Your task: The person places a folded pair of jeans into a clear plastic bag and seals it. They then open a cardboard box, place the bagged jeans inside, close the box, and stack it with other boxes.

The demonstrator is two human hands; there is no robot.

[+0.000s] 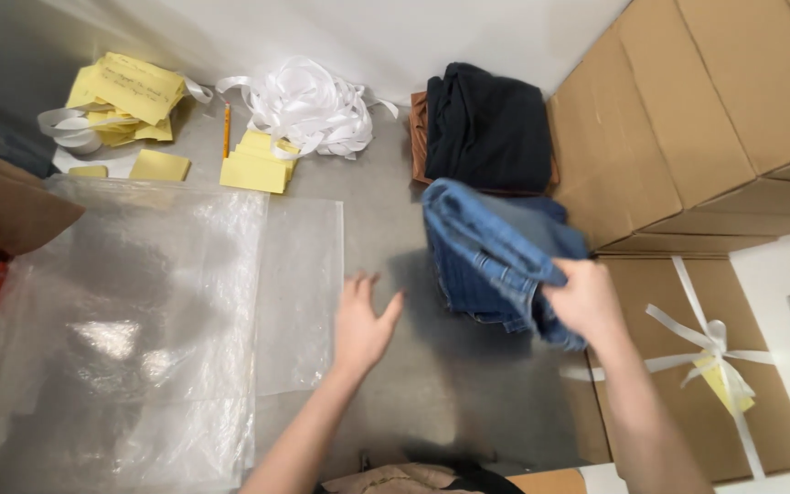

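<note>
My right hand (582, 300) grips the near edge of a folded pair of blue jeans (496, 247) and holds it just above the grey table (386, 210). My left hand (363, 320) hovers open over the table, fingers spread, between the jeans and a stack of clear plastic bags (139, 311). Behind the jeans lies a folded dark garment (486, 123) on top of a brown one (419, 128).
Cardboard boxes (688, 119) stand stacked at the right; a flat box (770, 402) tied with white ribbon and a yellow tag lies near me. At the back are a heap of white ribbon (308, 105), yellow paper slips (256, 165), more yellow notes (130, 96) and a pencil (227, 128).
</note>
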